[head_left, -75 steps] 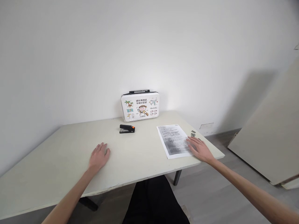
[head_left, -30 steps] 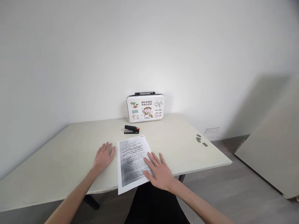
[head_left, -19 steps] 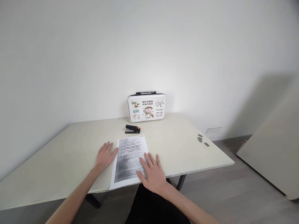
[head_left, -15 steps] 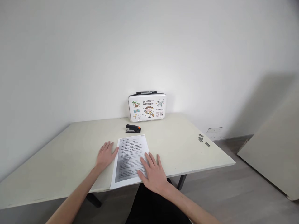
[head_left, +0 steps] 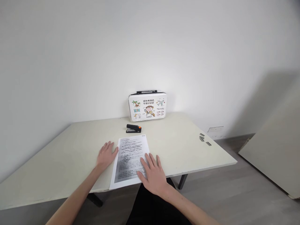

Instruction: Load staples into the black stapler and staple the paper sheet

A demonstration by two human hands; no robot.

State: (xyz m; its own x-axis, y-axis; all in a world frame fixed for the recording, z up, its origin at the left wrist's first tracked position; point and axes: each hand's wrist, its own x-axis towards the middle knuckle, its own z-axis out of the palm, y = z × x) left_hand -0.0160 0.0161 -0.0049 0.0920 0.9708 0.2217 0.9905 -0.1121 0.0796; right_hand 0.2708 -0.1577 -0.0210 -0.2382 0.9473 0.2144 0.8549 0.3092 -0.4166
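Note:
A printed sheet of paper (head_left: 130,161), possibly with others under it, lies at the table's front edge with its top pointing away from me. My left hand (head_left: 106,154) rests open on the tabletop, its thumb at the paper's left edge. Fingers spread, my right hand (head_left: 153,175) lies over the lower right edge of the paper and hides part of it. Just beyond the paper's top edge is a black stapler (head_left: 133,128) with an orange patch, untouched by either hand.
A white carrying case (head_left: 148,107) with cartoon prints stands upright at the back against the wall (head_left: 150,47). Several small grey staple strips (head_left: 202,138) lie near the right edge of the white table (head_left: 182,143). A pale panel (head_left: 276,150) stands on the floor at right.

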